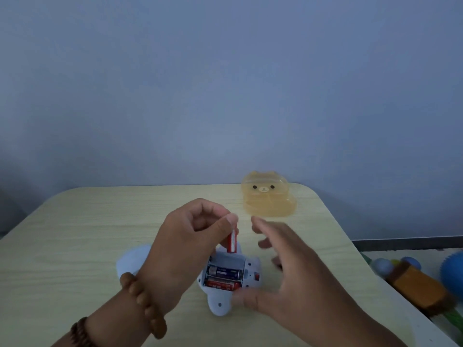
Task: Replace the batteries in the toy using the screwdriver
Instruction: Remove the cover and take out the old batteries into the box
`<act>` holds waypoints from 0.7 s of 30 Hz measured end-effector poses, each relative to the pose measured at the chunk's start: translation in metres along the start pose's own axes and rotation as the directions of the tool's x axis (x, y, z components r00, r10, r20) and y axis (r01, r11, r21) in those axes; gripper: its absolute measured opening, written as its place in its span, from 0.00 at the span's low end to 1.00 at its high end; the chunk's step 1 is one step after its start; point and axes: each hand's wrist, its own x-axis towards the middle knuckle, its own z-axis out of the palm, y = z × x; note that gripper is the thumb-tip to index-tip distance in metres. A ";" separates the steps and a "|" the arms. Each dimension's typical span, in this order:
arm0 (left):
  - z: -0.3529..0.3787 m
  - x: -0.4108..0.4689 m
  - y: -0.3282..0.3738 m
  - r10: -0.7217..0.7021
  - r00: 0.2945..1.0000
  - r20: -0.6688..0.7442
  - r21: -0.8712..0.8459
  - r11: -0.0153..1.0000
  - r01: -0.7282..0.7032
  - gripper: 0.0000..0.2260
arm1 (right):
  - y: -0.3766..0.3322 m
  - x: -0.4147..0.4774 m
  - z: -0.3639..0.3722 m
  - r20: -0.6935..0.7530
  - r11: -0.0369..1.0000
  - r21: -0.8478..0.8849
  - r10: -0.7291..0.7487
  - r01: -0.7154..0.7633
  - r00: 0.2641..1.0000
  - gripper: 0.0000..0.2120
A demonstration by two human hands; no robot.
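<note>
Two batteries already lie side by side in the open battery compartment (225,271) of a small white plastic toy (220,279), which rests underside up near the front of a pale wood-grain table (87,221): a dark-labelled battery (224,271) in the middle slot and a red battery (221,284) in the nearest slot. The far slot looks empty. Directly above it, the left hand (185,249), wearing wooden bead bracelets (140,299), pinches a third battery, red and silver (232,240), upright between thumb and fingertips, its lower end just over the compartment. The right hand (283,269) is open with fingers spread and holds nothing; its thumb touches the toy's near right edge, seemingly steadying it. Neither cover, screw nor screwdriver can be seen. Whether the held battery is going in or coming out cannot be told. Either way, the cover stands open, and closing and screwing it appear to remain. A translucent orange bear-faced plastic box (266,194) sits open at the table's far edge.
</note>
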 end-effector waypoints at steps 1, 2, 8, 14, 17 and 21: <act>0.001 -0.001 0.001 -0.005 1.000 0.009 -0.005 1.000 0.005 0.07 | -0.005 0.002 -0.004 -0.052 0.999 0.011 -0.044 0.045 0.998 0.49; 0.002 -0.002 0.002 -0.013 1.000 0.018 -0.022 1.000 0.014 0.08 | -0.009 0.006 -0.006 -0.092 0.995 0.019 -0.094 0.096 0.991 0.45; 0.002 -0.004 0.001 -0.084 0.996 0.010 -0.069 0.994 0.084 0.11 | -0.014 0.023 -0.013 -0.114 0.985 0.006 -0.172 0.174 0.978 0.22; -0.031 -0.014 0.007 0.066 0.971 0.232 0.537 0.823 -0.184 0.28 | 0.021 0.091 -0.046 -0.211 0.998 -0.051 0.020 -0.031 0.977 0.22; -0.031 -0.017 -0.009 -0.033 0.912 0.410 0.665 0.695 -0.274 0.35 | 0.050 0.136 -0.051 -0.138 0.983 -0.127 0.118 -0.136 0.983 0.23; -0.026 -0.015 -0.037 -0.012 0.868 0.496 0.633 0.690 -0.352 0.34 | 0.070 0.166 -0.036 0.025 0.978 -0.169 0.127 -0.121 0.992 0.22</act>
